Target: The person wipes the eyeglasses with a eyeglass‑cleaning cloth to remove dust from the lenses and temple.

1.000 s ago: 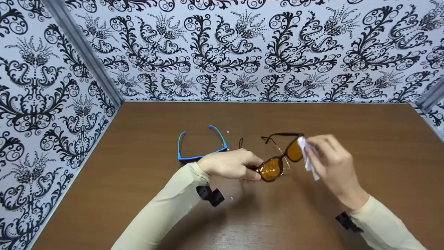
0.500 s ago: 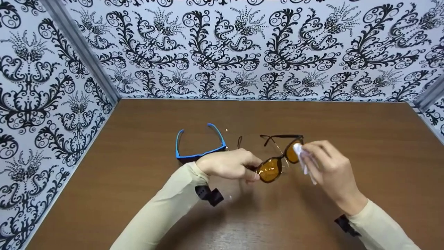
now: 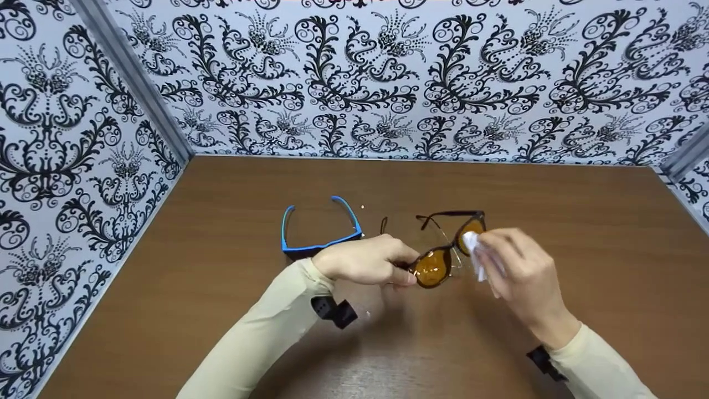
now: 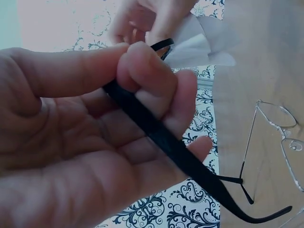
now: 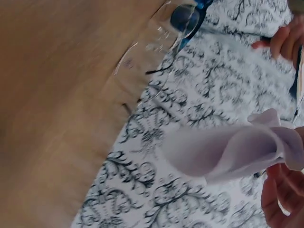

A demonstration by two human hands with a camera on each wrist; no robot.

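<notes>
My left hand holds a pair of dark-framed sunglasses with amber lenses by one end, above the table. In the left wrist view its thumb and fingers pinch the frame near the hinge, and the black temple arm slants down across the palm. A thin white cloth is pinched in my right hand, overlapping the far lens beside the nose bridge. Folded and loose, the cloth hangs out from the fingertips in the right wrist view.
Behind my left wrist, blue-framed glasses lie on the brown table with arms spread. Thin wire-framed glasses lie under the held pair, partly hidden by it in the head view. Patterned walls stand behind and at the left.
My right hand has moved the cloth leftward over the far lens, from its outer edge to near the bridge. The left hand keeps its grip almost unmoved.
</notes>
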